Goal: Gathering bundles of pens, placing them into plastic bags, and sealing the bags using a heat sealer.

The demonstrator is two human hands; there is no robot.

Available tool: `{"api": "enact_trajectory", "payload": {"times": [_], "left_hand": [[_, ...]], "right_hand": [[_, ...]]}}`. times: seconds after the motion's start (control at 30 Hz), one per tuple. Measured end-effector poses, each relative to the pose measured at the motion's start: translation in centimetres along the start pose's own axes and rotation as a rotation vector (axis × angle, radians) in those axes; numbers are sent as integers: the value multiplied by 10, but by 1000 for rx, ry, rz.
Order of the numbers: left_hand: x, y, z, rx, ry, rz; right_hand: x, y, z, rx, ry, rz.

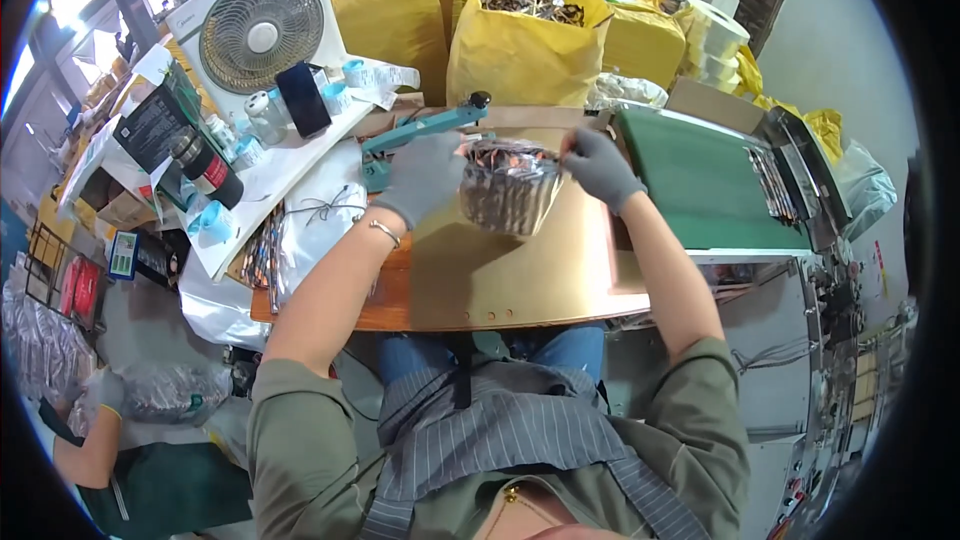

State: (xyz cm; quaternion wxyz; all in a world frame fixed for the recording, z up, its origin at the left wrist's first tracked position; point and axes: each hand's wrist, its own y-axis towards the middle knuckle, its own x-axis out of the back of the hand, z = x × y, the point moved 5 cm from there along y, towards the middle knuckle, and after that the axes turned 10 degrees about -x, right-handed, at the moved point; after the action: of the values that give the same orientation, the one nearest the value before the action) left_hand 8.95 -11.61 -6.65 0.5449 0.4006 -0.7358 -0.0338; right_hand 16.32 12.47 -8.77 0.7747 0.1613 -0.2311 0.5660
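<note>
Between my hands hangs a clear plastic bag [510, 195] packed with slim, dark, striped pieces, some orange showing near its top. My left hand [425, 175], in a grey glove, is closed on the bag's upper left side. At the opposite upper corner, my right hand [600, 168], also gloved in grey, has its fingers pinched on the edge of the plastic. The bag is held over a gold-brown board [460, 285] on the worktable. Just behind my left hand stands a teal lever-arm bag sealer [425, 128] with a black knob.
A green conveyor belt [690, 180] lies right, striped pieces at its far side. Left, a white shelf [270, 165] carries a phone [303, 100], a thermos [207, 168] and tape rolls. Beyond are a fan [262, 35] and yellow sacks [520, 60]. Another person's gloved hand [105, 390] shows lower left.
</note>
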Motion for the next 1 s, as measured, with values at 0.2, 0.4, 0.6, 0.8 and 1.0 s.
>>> {"api": "enact_trajectory", "payload": {"times": [0.2, 0.4, 0.6, 0.8, 1.0], "left_hand": [[24, -13, -21, 167, -601, 57], [53, -17, -64, 131, -629, -22], [-19, -56, 20, 225, -1006, -43], [-132, -89, 129, 688, -1146, -62], [-137, -75, 189, 916, -1401, -271]], "right_hand": [[23, -29, 47, 212, -64, -85], [-51, -61, 78, 714, -389, -29], [-86, -1, 65, 317, -105, 18], [-100, 148, -3, 281, -369, -486], [-128, 181, 92, 322, -400, -383]]}}
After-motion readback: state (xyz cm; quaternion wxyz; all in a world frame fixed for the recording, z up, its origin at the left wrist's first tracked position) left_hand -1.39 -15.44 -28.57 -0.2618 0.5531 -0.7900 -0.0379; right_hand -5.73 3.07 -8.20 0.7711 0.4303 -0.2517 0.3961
